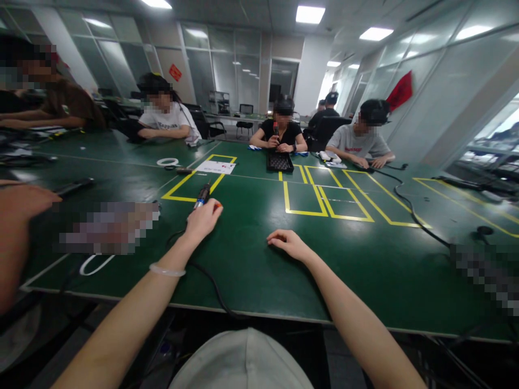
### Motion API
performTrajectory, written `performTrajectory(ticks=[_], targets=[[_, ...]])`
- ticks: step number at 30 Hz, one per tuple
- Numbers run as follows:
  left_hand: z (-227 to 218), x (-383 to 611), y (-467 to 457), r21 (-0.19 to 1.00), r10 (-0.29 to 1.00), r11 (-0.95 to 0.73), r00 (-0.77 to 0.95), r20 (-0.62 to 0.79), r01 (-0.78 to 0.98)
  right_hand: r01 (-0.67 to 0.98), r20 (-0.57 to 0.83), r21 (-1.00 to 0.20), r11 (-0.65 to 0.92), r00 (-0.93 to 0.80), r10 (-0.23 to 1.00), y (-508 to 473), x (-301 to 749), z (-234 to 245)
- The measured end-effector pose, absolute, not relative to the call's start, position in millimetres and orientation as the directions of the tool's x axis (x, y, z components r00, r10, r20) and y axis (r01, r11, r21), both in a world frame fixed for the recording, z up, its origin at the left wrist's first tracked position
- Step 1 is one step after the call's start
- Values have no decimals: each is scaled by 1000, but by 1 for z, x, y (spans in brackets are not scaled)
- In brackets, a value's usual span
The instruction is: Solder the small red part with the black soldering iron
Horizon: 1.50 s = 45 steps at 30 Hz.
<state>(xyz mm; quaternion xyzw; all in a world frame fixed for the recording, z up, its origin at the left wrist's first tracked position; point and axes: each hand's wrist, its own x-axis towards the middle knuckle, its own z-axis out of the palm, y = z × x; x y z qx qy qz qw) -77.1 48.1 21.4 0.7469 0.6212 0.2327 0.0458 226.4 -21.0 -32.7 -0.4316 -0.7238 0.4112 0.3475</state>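
Observation:
My left hand (204, 220), with a pale band on its wrist, is closed around a corded electric screwdriver (201, 198). The tool is dark with a blue ring, and its thin bit points away from me. Something small and orange shows at my fingertips, too little of it to name. A black cable (213, 283) runs from under my left forearm to the table's near edge. Low over the green tabletop, or resting on it, my right hand (290, 243) is loosely bent with fingers apart and holds nothing.
Yellow tape outlines (306, 212) mark the green table (251, 216). A white sheet (214, 167) lies beyond my left hand, near a white ring (167, 161). Across the table, a person holds a tool over a black tray (279, 162). Another person's arm (24, 216) reaches in from the left.

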Motion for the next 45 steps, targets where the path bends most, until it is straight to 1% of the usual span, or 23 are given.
performTrajectory(ticks=[1, 2, 3, 5, 7, 9, 13, 16, 19, 22, 26, 28, 30, 32, 35, 38, 43, 45], targets=[[20, -62, 43, 485, 939, -331, 234, 252, 809, 323, 150, -902, 286, -386, 910, -21, 226, -33], [19, -45, 37, 596, 913, -405, 347, 216, 693, 306, 153, -909, 282, -384, 911, -21, 227, -33], [17, -29, 30, 672, 883, -435, 432, 186, 599, 291, 157, -915, 280, -381, 911, -20, 227, -34], [12, 2, 16, 743, 795, -487, 585, 160, 459, 264, 172, -922, 282, -373, 912, -19, 228, -35], [8, 25, 4, 772, 714, -524, 679, 168, 360, 241, 185, -928, 284, -364, 913, -18, 229, -34], [5, 36, -4, 776, 679, -545, 710, 186, 318, 221, 185, -936, 275, -354, 917, -18, 229, -33], [2, 36, -11, 747, 652, -590, 727, 216, 307, 229, 166, -936, 268, -387, 907, -19, 228, -29], [2, 31, -13, 697, 643, -634, 728, 236, 334, 244, 152, -931, 273, -422, 894, -19, 228, -29], [4, 29, -13, 666, 654, -647, 719, 235, 371, 266, 149, -924, 275, -411, 899, -18, 229, -30], [3, 27, -11, 689, 667, -626, 707, 233, 364, 261, 165, -923, 282, -393, 904, -17, 231, -32], [-2, 23, -6, 769, 721, -546, 654, 229, 332, 210, 179, -943, 260, -339, 923, -17, 230, -34], [-5, 20, -2, 804, 760, -490, 618, 203, 338, 202, 200, -941, 270, -310, 929, -18, 229, -34], [-7, 18, 1, 820, 787, -441, 597, 158, 364, 228, 238, -923, 310, -294, 926, -18, 228, -34], [-9, 17, 3, 824, 795, -412, 595, 116, 389, 259, 282, -897, 358, -288, 915, -19, 227, -32], [-11, 16, 5, 806, 772, -430, 629, 94, 407, 287, 319, -870, 401, -293, 901, -21, 226, -30], [-12, 16, 4, 778, 752, -464, 653, 93, 423, 308, 319, -855, 417, -321, 892, -23, 224, -29], [-11, 16, 4, 778, 759, -452, 646, 79, 437, 291, 340, -845, 449, -355, 871, -25, 223, -29], [-9, 15, 3, 769, 766, -453, 637, 78, 451, 312, 341, -834, 454, -357, 870, -25, 224, -29]])
